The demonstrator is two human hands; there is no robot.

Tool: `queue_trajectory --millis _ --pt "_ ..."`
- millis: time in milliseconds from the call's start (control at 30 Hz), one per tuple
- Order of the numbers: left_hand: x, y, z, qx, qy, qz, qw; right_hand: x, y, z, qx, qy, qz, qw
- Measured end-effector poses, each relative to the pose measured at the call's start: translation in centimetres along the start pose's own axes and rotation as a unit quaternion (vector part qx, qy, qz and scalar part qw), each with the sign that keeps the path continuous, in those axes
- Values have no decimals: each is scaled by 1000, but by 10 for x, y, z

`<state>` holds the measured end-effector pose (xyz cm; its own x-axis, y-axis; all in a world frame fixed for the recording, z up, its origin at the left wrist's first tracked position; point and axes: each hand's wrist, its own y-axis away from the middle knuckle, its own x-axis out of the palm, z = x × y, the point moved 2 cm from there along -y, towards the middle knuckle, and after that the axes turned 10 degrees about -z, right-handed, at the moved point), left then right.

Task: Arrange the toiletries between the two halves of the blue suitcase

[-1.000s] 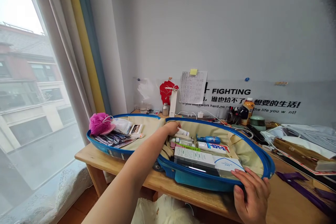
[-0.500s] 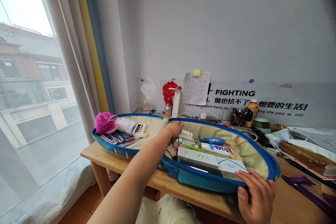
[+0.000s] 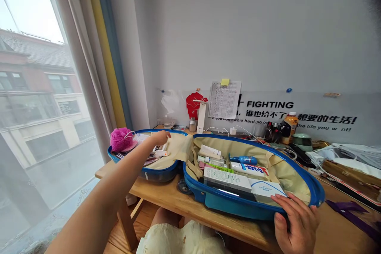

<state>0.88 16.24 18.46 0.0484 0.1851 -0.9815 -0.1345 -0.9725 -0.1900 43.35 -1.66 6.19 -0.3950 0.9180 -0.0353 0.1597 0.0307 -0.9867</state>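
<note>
The blue suitcase [image 3: 235, 208] lay open on the tabletop [image 3: 342, 230], its rim [image 3: 319, 192] seemingly stiff, a firm hold where our right hand [image 3: 297, 220] rested open; our left hand [image 3: 161, 137] we couldn't tell.

Left: a window [image 3: 32, 99], bordered by a grey, yellow and blue curtain [image 3: 98, 55]. Rear wall [image 3: 262, 27]: a banner [image 3: 270, 104] lettered "FIGHTING", with a red fist [image 3: 193, 105]; a printed sheet [image 3: 224, 103] overlaps it, topped by a yellow sticky note [image 3: 225, 82]. Right rear: an orange-labelled bottle [image 3: 289, 127] beside a green lidded container [image 3: 300, 141]. Right foreground: a purple strip [image 3: 351, 218].
</note>
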Motion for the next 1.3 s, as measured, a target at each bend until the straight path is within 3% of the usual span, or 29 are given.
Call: queue_trajectory --millis 133,267,433,600,733,933,1067,1300 --pt "15 19 30 2 -25 78 997 0 1 -1 7 -1 1 1000" --pt "31 26 27 35 -31 105 993 0 0 0 2 4 0 1000" --pt "38 24 17 50 -40 78 995 0 0 1 4 4 2 1000" --pt "26 18 7 34 -16 20 999 0 3 -1 20 -3 8 1000" --pt "10 8 -19 42 24 -39 998 0 3 -1 21 -7 3 1000" --pt "0 -16 -81 114 70 -83 988 0 3 1 23 -6 2 1000" --pt "3 -34 -114 138 72 -77 985 -1 3 2 26 -5 4 1000" --pt "16 -54 -153 152 26 -40 987 -2 4 3 38 -13 11 999"
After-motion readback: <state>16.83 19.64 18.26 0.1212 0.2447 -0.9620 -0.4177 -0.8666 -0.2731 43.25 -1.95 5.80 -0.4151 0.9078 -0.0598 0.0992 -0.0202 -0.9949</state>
